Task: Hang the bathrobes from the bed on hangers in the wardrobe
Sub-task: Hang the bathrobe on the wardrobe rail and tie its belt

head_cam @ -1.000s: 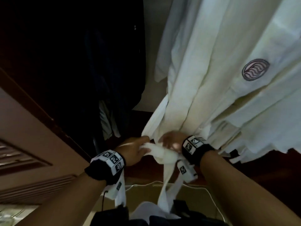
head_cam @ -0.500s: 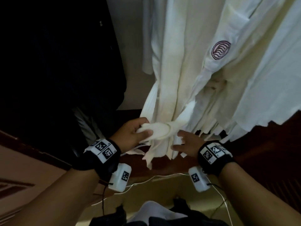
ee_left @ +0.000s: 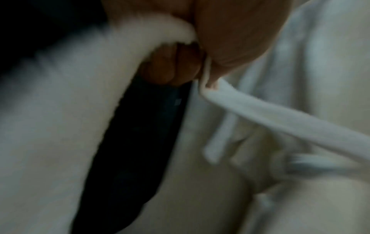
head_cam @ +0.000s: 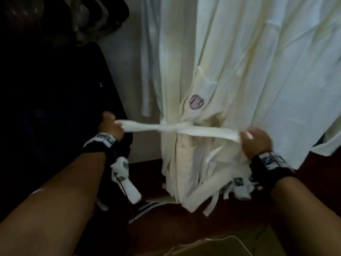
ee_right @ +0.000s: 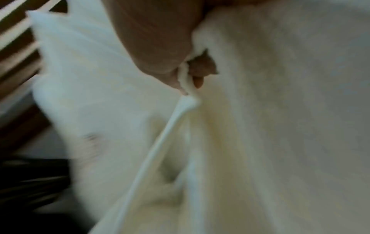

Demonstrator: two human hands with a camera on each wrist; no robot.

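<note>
A white bathrobe [head_cam: 212,67] with a round purple emblem [head_cam: 196,102] hangs in the wardrobe. Its belt [head_cam: 184,128] is wrapped round the waist and crossed at the middle in a knot. My left hand [head_cam: 110,126] grips the belt's left end and holds it out to the left. My right hand [head_cam: 255,140] grips the right end out to the right, so the belt [ee_left: 280,118] runs taut between them. In the right wrist view, thumb and fingers pinch the belt [ee_right: 186,101] against the robe cloth [ee_right: 280,110].
A dark garment [head_cam: 60,108] hangs to the left of the robe, close behind my left hand. More white cloth [head_cam: 304,80] hangs at the right. The dark wooden wardrobe floor [head_cam: 184,228] lies below the robe's hem. A pale back wall [head_cam: 132,61] shows between the garments.
My hands were close together at the robe's waist working the belt. They have moved apart sideways, each with a belt end, and the belt is now stretched tight.
</note>
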